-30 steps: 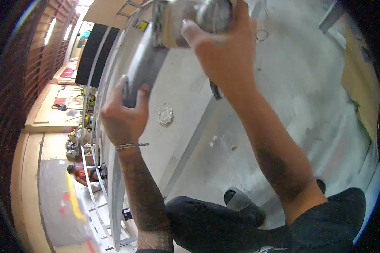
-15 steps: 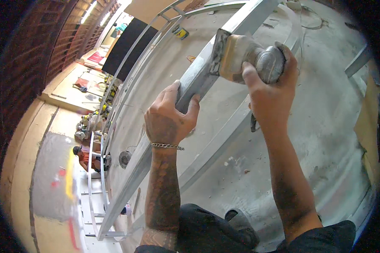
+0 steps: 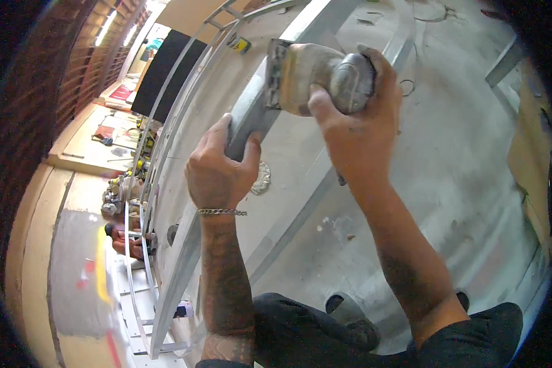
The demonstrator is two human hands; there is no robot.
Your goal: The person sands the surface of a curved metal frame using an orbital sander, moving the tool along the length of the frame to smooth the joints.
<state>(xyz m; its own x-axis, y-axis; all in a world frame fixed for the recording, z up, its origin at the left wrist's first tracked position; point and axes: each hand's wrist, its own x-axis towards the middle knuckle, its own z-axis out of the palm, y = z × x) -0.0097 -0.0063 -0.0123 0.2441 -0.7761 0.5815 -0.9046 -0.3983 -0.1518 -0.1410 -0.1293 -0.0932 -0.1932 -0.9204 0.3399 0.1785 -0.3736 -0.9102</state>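
My right hand (image 3: 365, 138) is wrapped around the rounded top of a dusty palm sander (image 3: 310, 76). The sander's flat pad lies against the side of a long grey metal beam (image 3: 249, 116), which slants up and away to the right. Closer to me, my left hand (image 3: 221, 175) clasps the same beam, thumb on one side and fingers over the other. A chain bracelet circles that wrist. Dust coats the sander, and its pad hides part of the beam.
Below the beam runs a second grey rail (image 3: 294, 224) of the frame. A round patterned piece (image 3: 262, 178) lies on the dusty floor. Farther off are a paint tin (image 3: 240, 45), a black panel (image 3: 168, 81), curved metal rails (image 3: 175, 122) and another person (image 3: 126, 241) at the left.
The sander has turned slightly and shifted left along with my right hand. My left hand keeps its grip on the beam. The whole view has swung a little, bringing the round patterned piece into sight.
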